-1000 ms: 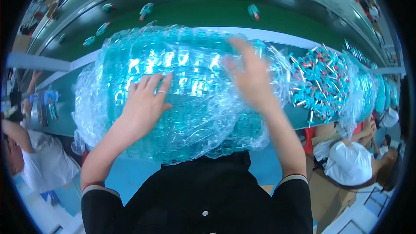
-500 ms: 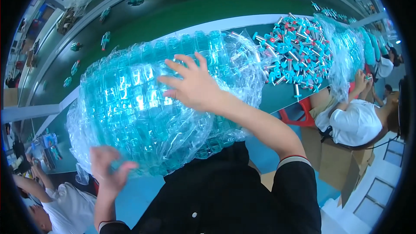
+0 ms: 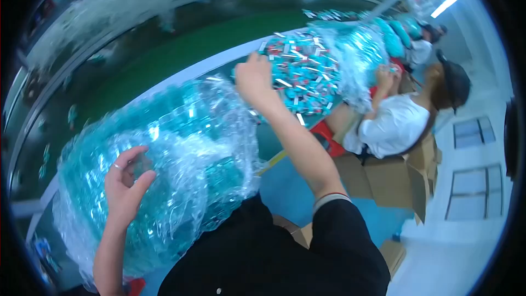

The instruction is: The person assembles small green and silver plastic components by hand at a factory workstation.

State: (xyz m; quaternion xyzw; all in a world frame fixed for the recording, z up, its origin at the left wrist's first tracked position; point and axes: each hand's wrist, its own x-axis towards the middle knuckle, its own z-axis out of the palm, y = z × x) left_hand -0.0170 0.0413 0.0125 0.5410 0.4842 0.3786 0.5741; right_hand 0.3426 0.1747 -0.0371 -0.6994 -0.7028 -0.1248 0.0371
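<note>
A large clear plastic bag (image 3: 181, 197), packed with rows of translucent teal plastic pieces, lies in front of me. Over its left part is my left hand (image 3: 123, 189), fingers curved and thumb apart; only a glassy blur shows between them. My right hand (image 3: 255, 79) is at the left edge of a heap of small teal parts with metal rods and red bits (image 3: 304, 74). Its fingers are bent and close together, and whatever may be in them is hidden. The heap lies on the table just beyond the bag's right end.
A green conveyor belt (image 3: 181, 49) with scattered parts runs behind a pale rail (image 3: 203, 66). Right of the heap lies another clear bag of teal pieces (image 3: 356, 55). A co-worker in a white shirt (image 3: 397, 123) sits there, near a red stool (image 3: 329, 137) and cardboard boxes (image 3: 378, 181).
My view has swung to the right. My right hand has left the top of the bag and reached the heap's edge. My left hand has risen from the bag's near side to over it.
</note>
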